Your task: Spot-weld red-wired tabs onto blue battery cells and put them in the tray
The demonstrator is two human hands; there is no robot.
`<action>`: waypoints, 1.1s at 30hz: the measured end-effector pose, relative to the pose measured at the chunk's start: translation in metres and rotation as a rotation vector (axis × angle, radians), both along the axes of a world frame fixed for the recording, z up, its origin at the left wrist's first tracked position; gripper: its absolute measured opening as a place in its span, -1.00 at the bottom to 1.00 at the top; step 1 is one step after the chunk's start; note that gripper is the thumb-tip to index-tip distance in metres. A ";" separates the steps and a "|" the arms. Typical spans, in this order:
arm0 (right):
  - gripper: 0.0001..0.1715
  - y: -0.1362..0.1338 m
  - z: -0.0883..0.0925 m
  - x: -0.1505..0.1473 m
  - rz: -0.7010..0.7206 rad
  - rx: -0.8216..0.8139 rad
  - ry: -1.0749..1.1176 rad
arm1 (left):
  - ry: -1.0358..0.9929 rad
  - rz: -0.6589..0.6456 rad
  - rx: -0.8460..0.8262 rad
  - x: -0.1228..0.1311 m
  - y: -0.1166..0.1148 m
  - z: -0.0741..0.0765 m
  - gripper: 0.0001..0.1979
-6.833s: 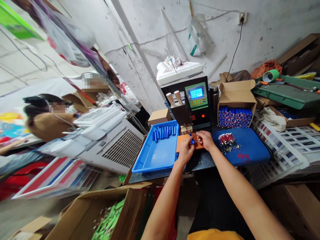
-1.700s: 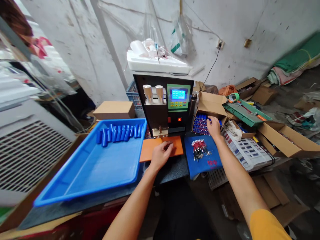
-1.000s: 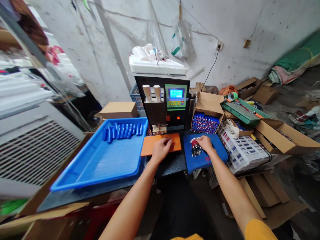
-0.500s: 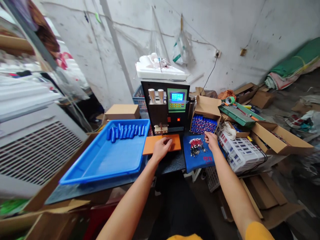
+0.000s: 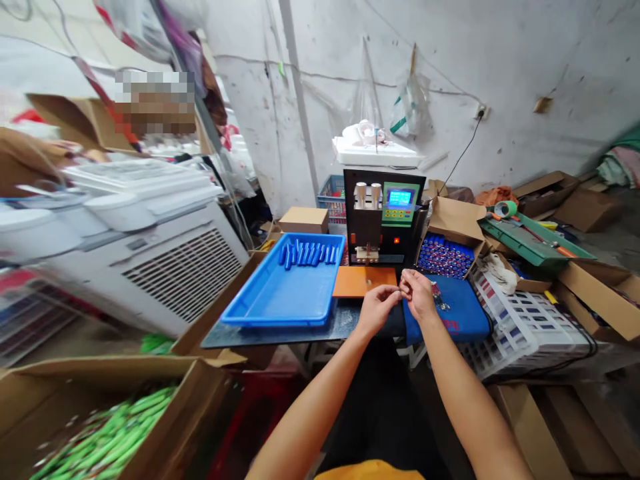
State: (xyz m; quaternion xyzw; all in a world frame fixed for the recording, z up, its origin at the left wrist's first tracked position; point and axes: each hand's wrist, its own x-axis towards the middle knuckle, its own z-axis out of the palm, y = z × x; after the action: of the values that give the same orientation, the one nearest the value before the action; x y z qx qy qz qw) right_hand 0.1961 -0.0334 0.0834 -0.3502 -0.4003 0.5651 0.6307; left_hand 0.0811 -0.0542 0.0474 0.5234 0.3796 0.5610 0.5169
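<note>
My left hand and my right hand meet fingertip to fingertip over the front of the bench. Both are closed in a pinch; whatever small thing lies between the fingers is too tiny to make out. Just behind them is an orange board below the electrode head of a black machine, likely a spot welder, with a lit blue screen. Partly hidden by my right hand, a small pile of red and silver wired parts lies on a blue cloth. An open carton holds rows of blue cylindrical battery cells.
On the left, a blue tray carries several blue cylinders along its far side. A grey-white air cooler and a carton of green items stand further left. White crates and a green tray are at right.
My right hand has moved left from beside the cell carton to meet my left hand, which has left the orange board. The head view has swung left, showing more of the cooler and green items.
</note>
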 end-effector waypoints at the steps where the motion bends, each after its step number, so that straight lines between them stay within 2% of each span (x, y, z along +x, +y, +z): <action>1: -0.56 -0.001 -0.001 -0.007 0.010 -0.001 -0.012 | -0.022 0.012 -0.008 -0.004 0.000 -0.001 -0.67; 6: -0.54 0.000 -0.006 -0.026 0.023 0.008 -0.080 | -0.125 0.020 -0.096 -0.026 -0.003 -0.009 -0.63; 10: -0.54 0.002 -0.013 -0.034 0.036 -0.001 -0.109 | -0.108 0.042 -0.134 -0.042 -0.003 -0.013 -0.59; 13: -0.55 0.004 -0.019 -0.040 0.060 -0.005 -0.150 | -0.038 0.081 -0.087 -0.055 0.000 -0.013 -0.65; 18: -0.59 0.006 -0.027 -0.049 0.198 0.056 -0.359 | 0.125 0.097 -0.004 -0.075 0.009 -0.011 -0.75; 25: -0.67 0.024 -0.037 -0.055 0.291 0.127 -0.485 | 0.309 0.021 0.027 -0.100 0.025 -0.011 -0.77; 30: -0.67 0.043 -0.040 -0.059 0.293 0.190 -0.570 | 0.408 -0.019 0.020 -0.108 0.033 -0.012 -0.77; 33: -0.63 0.054 -0.046 -0.060 0.223 0.210 -0.609 | 0.464 -0.035 0.029 -0.126 0.049 -0.009 -0.76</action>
State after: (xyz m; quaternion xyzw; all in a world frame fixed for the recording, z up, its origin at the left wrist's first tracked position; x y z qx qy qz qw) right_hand 0.1357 0.0208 0.0370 -0.3901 -0.6623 0.4557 0.4489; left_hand -0.0451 -0.0052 0.0387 0.6524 0.4712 0.4220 0.4175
